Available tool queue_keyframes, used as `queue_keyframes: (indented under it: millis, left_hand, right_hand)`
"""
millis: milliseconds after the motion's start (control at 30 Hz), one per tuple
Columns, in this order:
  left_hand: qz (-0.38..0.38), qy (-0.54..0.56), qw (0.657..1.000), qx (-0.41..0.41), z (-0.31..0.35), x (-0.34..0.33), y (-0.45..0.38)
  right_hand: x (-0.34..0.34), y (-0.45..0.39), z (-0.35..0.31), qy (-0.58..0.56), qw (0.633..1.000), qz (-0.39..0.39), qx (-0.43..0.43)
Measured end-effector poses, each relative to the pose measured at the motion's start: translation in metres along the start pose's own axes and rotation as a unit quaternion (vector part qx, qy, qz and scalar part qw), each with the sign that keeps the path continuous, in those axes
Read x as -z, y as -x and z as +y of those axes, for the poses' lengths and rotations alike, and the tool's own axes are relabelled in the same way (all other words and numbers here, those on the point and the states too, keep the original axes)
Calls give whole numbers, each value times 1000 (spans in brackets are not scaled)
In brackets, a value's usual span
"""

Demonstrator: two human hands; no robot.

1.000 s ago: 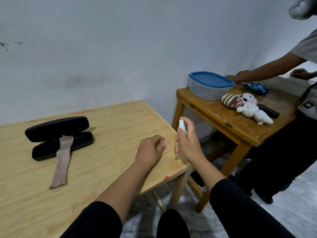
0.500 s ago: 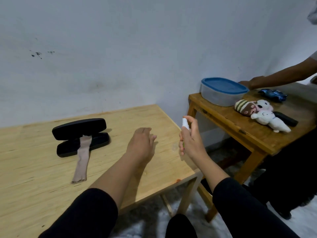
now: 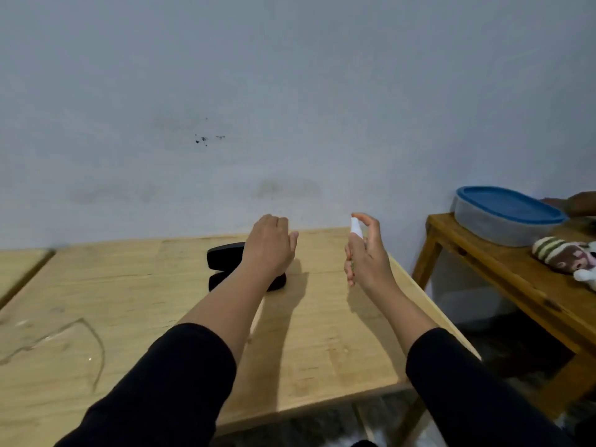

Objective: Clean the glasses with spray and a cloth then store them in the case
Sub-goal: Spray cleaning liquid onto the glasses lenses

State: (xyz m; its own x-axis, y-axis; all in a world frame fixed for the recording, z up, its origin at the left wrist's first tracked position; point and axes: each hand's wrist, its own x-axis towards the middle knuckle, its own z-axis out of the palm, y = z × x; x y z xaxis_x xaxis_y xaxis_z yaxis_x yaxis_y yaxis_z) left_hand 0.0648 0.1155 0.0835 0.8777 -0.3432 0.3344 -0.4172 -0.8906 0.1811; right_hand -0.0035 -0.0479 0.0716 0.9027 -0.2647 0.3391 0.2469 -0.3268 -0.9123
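My right hand [image 3: 367, 256] is shut on a small white spray bottle [image 3: 355, 225], held upright above the right part of the light wooden table [image 3: 322, 333]. My left hand [image 3: 269, 250] reaches over the open black glasses case [image 3: 225, 253], fingers loose and holding nothing; hand and forearm cover the case's right half. Thin-framed glasses [image 3: 74, 343] lie blurred on the table at the near left. The cloth is almost wholly hidden behind my left forearm.
A darker wooden side table [image 3: 503, 275] stands to the right, across a gap. It carries a blue-lidded plastic container [image 3: 506, 214] and plush toys [image 3: 561, 253]. Another person's hand [image 3: 577, 204] rests beside the container. A wall runs right behind my table.
The view has swung left and up, bringing the glasses into sight. My left hand has opened and moved forward over the case. My right hand keeps the spray bottle.
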Motion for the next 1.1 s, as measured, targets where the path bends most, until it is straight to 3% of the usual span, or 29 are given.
queue_keyframes:
  millis: [300, 700, 867, 1100]
  left_hand:
    - [72, -19, 992, 106, -89, 49, 50]
    - [117, -11, 953, 280, -230, 82, 205]
    - [148, -25, 944, 293, -269, 83, 276]
    - [99, 84, 943, 306, -283, 69, 300]
  right_hand:
    - [-90, 5, -33, -35, 993, -103, 37]
    - [-211, 53, -52, -93, 963, -251, 30]
    - [-247, 74, -51, -93, 951, -292, 26]
    - [-269, 84, -46, -95, 942, -321, 1]
